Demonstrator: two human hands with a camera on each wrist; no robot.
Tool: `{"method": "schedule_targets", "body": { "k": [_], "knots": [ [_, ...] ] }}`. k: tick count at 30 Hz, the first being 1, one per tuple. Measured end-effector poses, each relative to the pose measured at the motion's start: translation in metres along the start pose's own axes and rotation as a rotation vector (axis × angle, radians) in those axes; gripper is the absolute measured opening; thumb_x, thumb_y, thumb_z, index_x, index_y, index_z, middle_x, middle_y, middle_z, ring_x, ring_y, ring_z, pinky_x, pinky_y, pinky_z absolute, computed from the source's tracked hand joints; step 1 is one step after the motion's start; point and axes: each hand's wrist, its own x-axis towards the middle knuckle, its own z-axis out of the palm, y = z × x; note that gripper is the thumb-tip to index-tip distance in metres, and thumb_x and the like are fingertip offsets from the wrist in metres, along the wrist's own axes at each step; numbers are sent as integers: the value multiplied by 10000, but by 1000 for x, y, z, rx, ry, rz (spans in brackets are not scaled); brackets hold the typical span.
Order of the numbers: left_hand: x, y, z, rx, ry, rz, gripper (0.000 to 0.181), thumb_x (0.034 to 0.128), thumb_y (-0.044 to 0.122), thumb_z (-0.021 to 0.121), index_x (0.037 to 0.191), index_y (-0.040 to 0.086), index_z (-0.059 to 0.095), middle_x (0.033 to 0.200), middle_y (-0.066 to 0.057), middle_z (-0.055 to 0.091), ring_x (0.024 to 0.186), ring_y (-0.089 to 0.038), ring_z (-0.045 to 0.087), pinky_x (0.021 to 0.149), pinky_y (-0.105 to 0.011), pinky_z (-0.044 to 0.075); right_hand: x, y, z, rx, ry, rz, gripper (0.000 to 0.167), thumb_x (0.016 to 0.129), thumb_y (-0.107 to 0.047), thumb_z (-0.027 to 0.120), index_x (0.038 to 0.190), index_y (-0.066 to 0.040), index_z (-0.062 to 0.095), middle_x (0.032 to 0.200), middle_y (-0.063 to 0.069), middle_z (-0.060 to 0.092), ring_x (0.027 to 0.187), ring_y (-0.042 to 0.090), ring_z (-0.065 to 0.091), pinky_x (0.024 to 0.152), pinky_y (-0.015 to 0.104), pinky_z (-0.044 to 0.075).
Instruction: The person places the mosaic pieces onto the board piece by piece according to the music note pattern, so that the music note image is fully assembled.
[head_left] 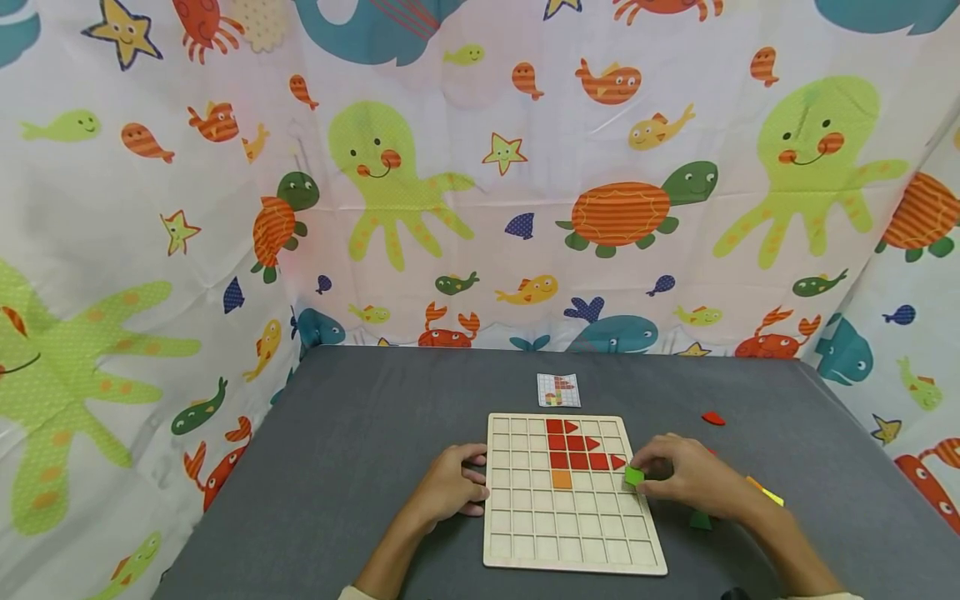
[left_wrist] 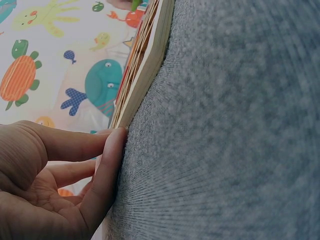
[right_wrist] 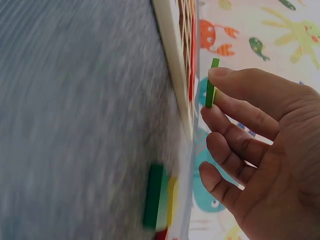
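A wooden grid board (head_left: pixel 525 525) lies on the grey table, with red squares and red triangles (head_left: pixel 577 460) in its upper rows and one orange square (head_left: pixel 562 479) below them. The right hand (head_left: pixel 693 479) pinches a light green piece (head_left: pixel 634 476) between thumb and fingers at the board's right edge; in the right wrist view this piece (right_wrist: pixel 212 84) shows edge-on in the hand (right_wrist: pixel 265 130). At the board's left edge, the left hand (head_left: pixel 450 483) touches the rim with its fingertips; the left wrist view shows this hand (left_wrist: pixel 65 175) with thumb and finger against the board's edge (left_wrist: pixel 145 75).
Behind the board lies a small printed pattern card (head_left: pixel 558 391). To the right are a red piece (head_left: pixel 713 418), a dark green piece (head_left: pixel 701 521) and yellow pieces (head_left: pixel 772 497), partly behind the right arm. A sea-animal curtain (head_left: pixel 480 192) hangs around the table.
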Motion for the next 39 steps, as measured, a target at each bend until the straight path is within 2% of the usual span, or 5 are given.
{"method": "schedule_targets", "body": {
  "k": [7,17,24,30,39],
  "knots": [
    [0,0,0,3,-1,2,666,813,-158,753,1447,-56,578,1288,-173,591,979,-227,655,612,-370,666,13,-15,11,3,-23,-43,210,880,-258,854,1066,-185,789,974,-85,643,857,102,560,688,242,507],
    [0,-1,-1,5,-4,-1,668,817,-150,755,1453,-52,575,1290,-166,595,970,-222,652,614,-369,666,28,-32,26,-4,-63,-138,166,904,-259,843,1046,-203,779,1023,-123,681,940,106,612,793,298,573],
    [0,0,-1,2,2,-5,668,815,-154,751,1452,-56,574,1287,-172,590,952,-213,652,608,-367,664,36,-42,34,16,-102,-135,162,900,-241,834,1050,-196,790,1022,-109,696,930,113,602,776,278,560],
    [-2,1,-1,2,1,-4,668,813,-161,750,1449,-61,573,1284,-173,591,959,-217,653,611,-372,665,40,-48,41,10,-142,-108,174,889,-272,852,1049,-239,792,1046,-127,691,970,92,602,828,298,564],
    [-1,1,0,5,3,-2,662,818,-157,751,1448,-55,577,1292,-175,587,965,-212,650,613,-370,665,43,-55,48,15,-142,-177,164,866,-224,875,1008,-224,793,971,-127,672,897,91,588,771,273,543]
  ]
}}
